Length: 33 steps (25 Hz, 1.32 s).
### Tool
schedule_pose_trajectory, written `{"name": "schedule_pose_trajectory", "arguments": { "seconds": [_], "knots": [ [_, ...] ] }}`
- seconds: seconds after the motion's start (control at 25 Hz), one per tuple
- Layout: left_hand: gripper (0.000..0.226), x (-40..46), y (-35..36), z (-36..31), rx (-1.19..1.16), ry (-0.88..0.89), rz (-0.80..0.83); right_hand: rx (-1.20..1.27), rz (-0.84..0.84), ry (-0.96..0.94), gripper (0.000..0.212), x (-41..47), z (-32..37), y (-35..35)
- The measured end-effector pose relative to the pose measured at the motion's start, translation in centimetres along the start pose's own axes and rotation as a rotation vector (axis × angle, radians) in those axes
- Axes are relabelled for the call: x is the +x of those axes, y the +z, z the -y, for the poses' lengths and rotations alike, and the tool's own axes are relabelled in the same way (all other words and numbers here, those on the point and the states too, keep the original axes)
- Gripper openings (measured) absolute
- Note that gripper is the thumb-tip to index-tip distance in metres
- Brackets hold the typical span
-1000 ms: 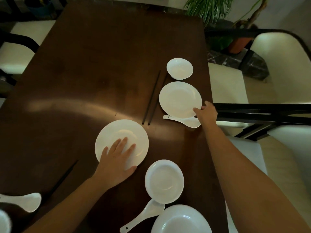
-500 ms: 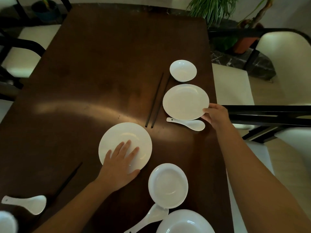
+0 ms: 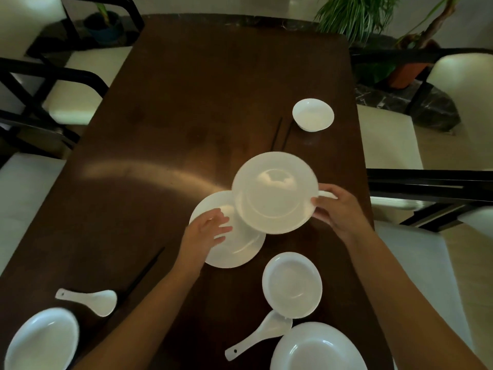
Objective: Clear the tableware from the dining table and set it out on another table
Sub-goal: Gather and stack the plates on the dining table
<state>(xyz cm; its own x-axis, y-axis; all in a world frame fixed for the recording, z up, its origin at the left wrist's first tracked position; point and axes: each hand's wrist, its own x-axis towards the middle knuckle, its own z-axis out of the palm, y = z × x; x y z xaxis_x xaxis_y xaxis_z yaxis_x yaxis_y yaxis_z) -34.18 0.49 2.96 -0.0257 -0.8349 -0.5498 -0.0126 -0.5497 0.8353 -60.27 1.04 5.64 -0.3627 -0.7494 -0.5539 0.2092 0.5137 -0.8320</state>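
My right hand (image 3: 337, 209) grips a white plate (image 3: 274, 192) by its right rim and holds it in the air, partly over a second white plate (image 3: 240, 249) that lies on the dark wooden table (image 3: 186, 102). My left hand (image 3: 206, 233) rests flat on the left part of that lower plate. A small white bowl (image 3: 313, 114) stands further back, with black chopsticks (image 3: 278, 133) beside it. A white spoon (image 3: 326, 194) peeks out behind my right hand. Nearer to me stand a bowl (image 3: 292, 285), a spoon (image 3: 258, 335) and a large dish (image 3: 317, 348).
At the near left lie a white spoon (image 3: 88, 301), a dark chopstick (image 3: 144, 273) and a white dish (image 3: 40, 340). Chairs with pale seats stand on the left (image 3: 66, 97) and right (image 3: 386, 140). Potted plants (image 3: 357, 14) stand beyond the table's far end.
My right hand has lifted the far plate off the table and carried it left, over the plate under my left hand. The spoon stayed in place.
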Motion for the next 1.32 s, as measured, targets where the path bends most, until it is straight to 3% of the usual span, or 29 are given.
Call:
{"name": "schedule_pose_trajectory", "arguments": {
  "seconds": [0.12,0.28,0.44,0.52,0.8,1.12,1.2,1.32],
  "knots": [
    [0.011,0.2,-2.4,-0.5,-0.003,-0.021,-0.104,0.035,0.130,0.060,0.027,-0.6,-1.6,3.4],
    [0.030,0.3,-4.8,2.0,0.190,-0.065,-0.224,-0.149,0.186,0.132,0.024,-0.1,-4.0,6.8],
    [0.030,0.4,-5.0,3.6,0.342,-0.094,-0.266,-0.773,0.061,-0.075,0.020,0.7,-6.4,7.9],
    [0.027,0.3,-5.0,3.7,0.465,-0.035,-0.280,-0.934,0.040,-0.132,0.024,0.9,-6.8,7.8],
    [0.018,0.0,-5.2,3.6,0.678,0.061,-0.290,-0.913,0.095,-0.121,0.023,0.9,-6.7,8.0],
    [0.034,1.1,-6.0,3.6,0.776,0.004,-0.270,-0.846,0.121,-0.059,0.024,1.1,-6.7,7.9],
    [0.036,1.4,-6.2,3.9,0.643,-0.073,-0.232,-0.826,0.138,-0.071,0.033,1.0,-6.6,8.0],
    [0.034,1.0,-5.9,3.8,0.255,-0.236,-0.210,-0.903,0.199,-0.162,0.046,0.9,-6.3,8.3]
  ]
}}
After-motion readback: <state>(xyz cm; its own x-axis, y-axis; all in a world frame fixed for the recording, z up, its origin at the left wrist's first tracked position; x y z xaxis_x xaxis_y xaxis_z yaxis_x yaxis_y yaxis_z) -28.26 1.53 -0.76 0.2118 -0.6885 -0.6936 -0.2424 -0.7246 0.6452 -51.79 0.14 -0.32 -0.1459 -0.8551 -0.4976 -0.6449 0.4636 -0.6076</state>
